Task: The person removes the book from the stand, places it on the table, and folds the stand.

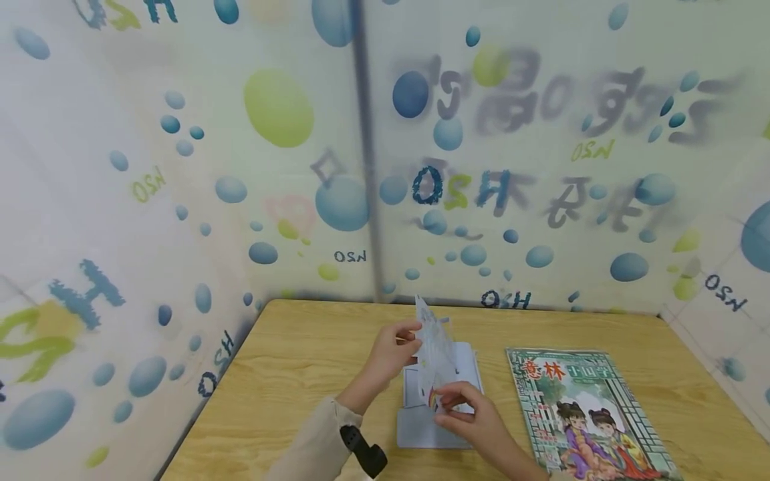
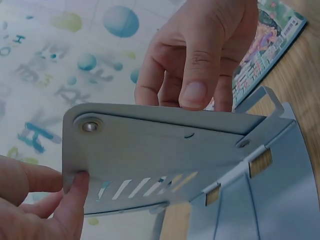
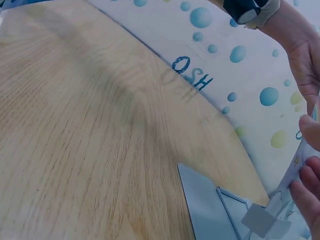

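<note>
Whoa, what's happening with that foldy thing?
A person is holding up the panel of a hinged stand. The left hand pinches its free edge; the right hand holds it closer to the person. The stand's base rests on the wooden table, and a magazine lies to the right.

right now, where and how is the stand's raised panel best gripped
Best, I'd judge, by the free edge of the raised panel, opposite its hinge line, pinched from that outer end with thumb on one face and fingers on the other. It looks thin and flat and is tilted up from the base, so both faces seem reachable there. The left hand pinches it there.
</note>
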### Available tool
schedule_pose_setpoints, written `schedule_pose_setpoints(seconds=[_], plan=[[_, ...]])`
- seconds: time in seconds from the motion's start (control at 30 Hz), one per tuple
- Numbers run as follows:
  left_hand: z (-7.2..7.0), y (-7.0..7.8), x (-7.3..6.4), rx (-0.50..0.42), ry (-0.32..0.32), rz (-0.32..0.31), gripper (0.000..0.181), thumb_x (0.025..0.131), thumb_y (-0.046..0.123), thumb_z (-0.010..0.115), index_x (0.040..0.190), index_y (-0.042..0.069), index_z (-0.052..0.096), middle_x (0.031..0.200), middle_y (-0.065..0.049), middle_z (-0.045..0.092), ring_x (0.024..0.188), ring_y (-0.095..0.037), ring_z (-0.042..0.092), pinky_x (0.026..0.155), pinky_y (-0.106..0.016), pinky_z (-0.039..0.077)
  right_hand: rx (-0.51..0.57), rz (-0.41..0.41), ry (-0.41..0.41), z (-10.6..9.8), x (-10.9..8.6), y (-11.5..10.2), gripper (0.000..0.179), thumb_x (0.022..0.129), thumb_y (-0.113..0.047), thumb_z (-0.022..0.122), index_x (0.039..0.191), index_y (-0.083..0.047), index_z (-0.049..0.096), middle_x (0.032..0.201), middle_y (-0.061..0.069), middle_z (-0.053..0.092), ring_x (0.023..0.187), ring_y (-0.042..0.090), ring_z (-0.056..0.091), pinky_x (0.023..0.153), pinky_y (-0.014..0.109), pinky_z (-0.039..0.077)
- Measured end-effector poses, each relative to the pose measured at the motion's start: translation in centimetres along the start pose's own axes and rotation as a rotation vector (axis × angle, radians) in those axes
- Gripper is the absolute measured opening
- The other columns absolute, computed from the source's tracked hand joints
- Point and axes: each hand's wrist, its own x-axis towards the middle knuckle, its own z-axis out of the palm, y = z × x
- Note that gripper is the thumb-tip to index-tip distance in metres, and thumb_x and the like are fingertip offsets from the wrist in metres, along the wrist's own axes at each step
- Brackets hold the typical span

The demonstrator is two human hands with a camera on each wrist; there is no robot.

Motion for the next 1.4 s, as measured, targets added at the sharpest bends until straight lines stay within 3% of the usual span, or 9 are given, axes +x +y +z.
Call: schedule_pose_setpoints(seconds=[0.23,0.57,0.83,1.03,1.27,1.4], plan=[[-2.1,-1.8,-0.7,-0.024,0.036,-0.088,0.031,0.085,-0.008,0.055,0.115,-0.011,0.055,0.088,-0.01,0.045,0.073,-0.017,0.049,0.063,-0.033,0.053,-0.145,-0.105,-0.063,1.1,1.2,0.9,0.031,0.075,-0.016,0.075,0.101,-0.004,0.063,0.089,0.008,0.057,0.079,0.015,0.056,0.068,0.025,0.052],[-4.4,-5.5,-1.5,-0.027,0.064,-0.175,0.035,0.08,-0.017,0.051,0.114,-0.017,0.052,0.083,-0.011,0.042,0.071,-0.016,0.048,0.059,-0.029,0.052,-0.448,-0.084,-0.198,3.1,3.5,0.9,0.028,0.065,-0.018,0.082,0.084,-0.012,0.061,0.072,-0.005,0.052,0.062,0.005,0.048,0.055,0.021,0.043],[-5.6,-8.3,-2.5,0.082,0.094,-0.25,0.042,0.071,-0.02,0.055,0.113,-0.016,0.054,0.083,-0.013,0.047,0.071,-0.017,0.046,0.059,-0.029,0.049,-0.614,-0.08,-0.246,5.0,4.0,2.7,0.031,0.061,-0.023,0.084,0.083,-0.017,0.062,0.069,-0.013,0.048,0.059,0.0,0.043,0.052,0.019,0.038],[-6.0,-10.2,-2.9,0.129,0.09,-0.275,0.043,0.069,-0.021,0.058,0.111,-0.014,0.057,0.088,-0.016,0.052,0.077,-0.02,0.05,0.06,-0.029,0.05,-0.718,-0.061,-0.25,6.1,3.7,3.4,0.03,0.061,-0.026,0.082,0.083,-0.019,0.063,0.069,-0.012,0.045,0.059,0.001,0.04,0.052,0.019,0.035],[-6.2,-11.6,-2.8,0.145,0.103,-0.275,0.044,0.068,-0.021,0.06,0.111,-0.013,0.057,0.09,-0.017,0.054,0.08,-0.023,0.053,0.062,-0.029,0.051,-0.836,-0.147,-0.233,6.8,3.4,3.3,0.03,0.063,-0.026,0.081,0.087,-0.017,0.065,0.069,-0.014,0.041,0.059,0.0,0.038,0.051,0.017,0.034],[-6.6,-12.0,-2.5,0.107,0.077,-0.251,0.045,0.069,-0.021,0.06,0.113,-0.013,0.055,0.09,-0.017,0.054,0.077,-0.02,0.054,0.06,-0.029,0.051,-0.762,-0.15,-0.275,6.3,3.7,2.8,0.027,0.07,-0.018,0.077,0.094,-0.014,0.066,0.072,-0.012,0.047,0.064,0.001,0.043,0.056,0.018,0.039]])
